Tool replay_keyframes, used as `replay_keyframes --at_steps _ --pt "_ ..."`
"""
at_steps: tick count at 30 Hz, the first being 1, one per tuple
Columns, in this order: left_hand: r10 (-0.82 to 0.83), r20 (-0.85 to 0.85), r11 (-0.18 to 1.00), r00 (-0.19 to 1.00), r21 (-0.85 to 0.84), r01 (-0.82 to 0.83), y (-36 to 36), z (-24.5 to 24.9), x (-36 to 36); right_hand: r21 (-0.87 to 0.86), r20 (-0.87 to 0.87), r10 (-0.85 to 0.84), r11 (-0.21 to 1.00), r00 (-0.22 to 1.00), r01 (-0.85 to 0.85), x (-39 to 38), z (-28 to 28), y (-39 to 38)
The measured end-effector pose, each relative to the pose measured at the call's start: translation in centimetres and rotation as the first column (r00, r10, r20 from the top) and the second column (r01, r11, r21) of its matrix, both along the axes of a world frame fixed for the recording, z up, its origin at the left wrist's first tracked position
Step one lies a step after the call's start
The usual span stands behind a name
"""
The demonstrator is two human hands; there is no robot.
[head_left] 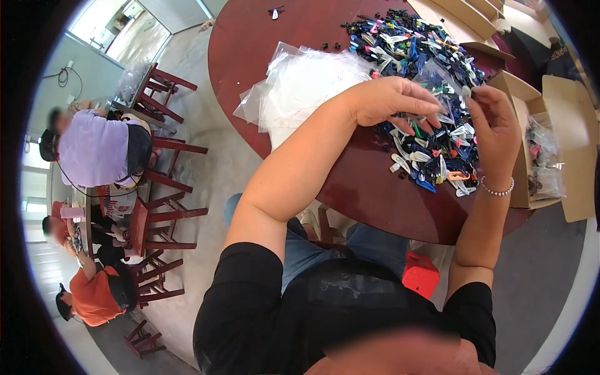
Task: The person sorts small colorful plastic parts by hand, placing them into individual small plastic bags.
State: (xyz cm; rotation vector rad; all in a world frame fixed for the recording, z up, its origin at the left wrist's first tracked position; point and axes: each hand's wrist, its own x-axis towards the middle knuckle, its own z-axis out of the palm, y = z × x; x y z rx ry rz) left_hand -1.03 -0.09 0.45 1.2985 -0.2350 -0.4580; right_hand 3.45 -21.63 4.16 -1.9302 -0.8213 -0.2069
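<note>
A large pile of small hair clips (400, 50), mostly dark with white, blue, pink and orange ones, lies on the round dark red table (240, 37). Over the pile, my left hand (400, 103) is bent with its fingers curled at a small clear plastic bag (440, 78). My right hand (497, 125), with a beaded bracelet on the wrist, pinches the bag's upper right corner between thumb and finger. What lies inside the bag is hard to make out. Beside the pile, a stack of flat clear bags (306, 78) spreads leftward.
An open cardboard box (569, 137) with filled bags (545, 156) stands at the right; more boxes (462, 19) are at the top right. A red container (421, 275) is below the table edge. Several people sit at the left by wooden stools (164, 219).
</note>
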Motion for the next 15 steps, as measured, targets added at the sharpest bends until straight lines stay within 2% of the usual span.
replay_keyframes --at_steps 2,3,4,6,11,13,15 --pt "-0.053 0.058 0.996 0.997 0.071 0.049 -0.24 -0.14 -0.02 0.217 0.144 -0.001 0.976 0.990 -0.030 -0.92 -0.20 0.82" --pt "-0.057 0.056 0.996 0.997 0.071 0.053 -0.38 -0.19 -0.05 0.130 0.208 0.043 0.989 0.977 -0.072 -0.84 -0.56 0.66" --pt "-0.055 0.057 0.996 0.997 0.067 0.052 -0.49 -0.23 -0.07 0.130 0.205 0.040 0.989 0.978 -0.068 -0.98 -0.55 0.75" --pt "-0.054 0.056 0.997 0.997 0.063 0.050 -0.60 -0.39 -0.08 -0.024 0.313 0.029 0.999 0.949 -0.023 -1.42 -0.29 1.23" --pt "-0.039 0.001 0.999 0.999 0.028 0.039 -0.45 -0.19 0.03 0.020 0.334 -0.005 1.000 0.943 -0.002 -1.30 -0.14 1.07" --pt "-0.036 0.003 0.999 0.999 0.033 0.036 -0.42 -0.21 0.03 0.125 0.307 -0.028 0.992 0.951 -0.011 -1.19 -0.37 0.99" --pt "-0.035 0.004 0.999 0.999 0.036 0.035 -0.46 -0.31 0.07 0.104 0.312 -0.019 0.994 0.950 -0.014 -1.35 -0.32 1.00"
